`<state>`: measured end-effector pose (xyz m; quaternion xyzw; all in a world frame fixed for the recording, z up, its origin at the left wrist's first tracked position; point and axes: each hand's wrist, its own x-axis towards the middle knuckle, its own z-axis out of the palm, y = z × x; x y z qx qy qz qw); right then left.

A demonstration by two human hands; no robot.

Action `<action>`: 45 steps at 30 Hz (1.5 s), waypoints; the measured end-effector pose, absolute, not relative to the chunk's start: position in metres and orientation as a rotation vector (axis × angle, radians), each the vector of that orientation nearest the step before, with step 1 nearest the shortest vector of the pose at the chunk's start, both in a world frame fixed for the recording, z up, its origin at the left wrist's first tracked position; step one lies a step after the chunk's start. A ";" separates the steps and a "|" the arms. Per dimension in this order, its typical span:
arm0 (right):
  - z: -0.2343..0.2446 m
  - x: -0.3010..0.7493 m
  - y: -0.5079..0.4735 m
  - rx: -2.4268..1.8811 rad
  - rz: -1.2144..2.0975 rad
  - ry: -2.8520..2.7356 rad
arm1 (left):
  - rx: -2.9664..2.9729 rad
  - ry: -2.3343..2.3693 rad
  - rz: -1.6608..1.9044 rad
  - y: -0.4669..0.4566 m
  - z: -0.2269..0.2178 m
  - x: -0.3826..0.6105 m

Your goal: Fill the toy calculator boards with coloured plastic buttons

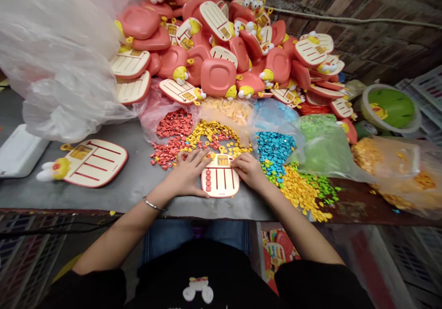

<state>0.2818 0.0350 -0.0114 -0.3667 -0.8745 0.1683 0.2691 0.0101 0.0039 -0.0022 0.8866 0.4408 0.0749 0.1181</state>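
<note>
A cream-and-red plastic toy board (pixel 226 187) lies on the table in front of me, with slots across its face. Several red pieces sit in its leftmost slot; the other long slots look bare. My left hand (pixel 188 173) holds the board by its left side, thumb near the lower corner and fingers at the top over the yellow animal head. At the board's upper right, my right hand (pixel 249 168) has its fingers pinched by the end of the top slot. Whatever those fingertips hold is hidden. Just beyond are loose red pieces (pixel 169 150) and yellow pieces (pixel 207 131).
Another toy board (pixel 95 164) lies at left beside a white box (pixel 22 152). Blue pieces (pixel 274 150), orange-yellow pieces (pixel 300 194) and green pieces (pixel 326 187) spread at right. Behind rise piled red boards (pixel 217 76), plastic bags (pixel 69 65) and a green-filled tub (pixel 366 99).
</note>
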 end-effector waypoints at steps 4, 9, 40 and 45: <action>-0.007 0.280 0.031 -1.033 0.673 -2.296 | 2.599 1.257 0.219 0.005 -0.003 0.010; -0.013 0.254 0.036 -0.950 0.778 -2.226 | 2.601 1.244 0.217 0.006 -0.003 0.009; 0.002 0.272 0.077 -1.081 0.499 -2.195 | 2.586 1.187 0.243 0.005 0.000 0.005; -0.005 0.285 0.066 -1.041 0.493 -2.316 | 2.602 1.178 0.242 0.006 -0.002 0.005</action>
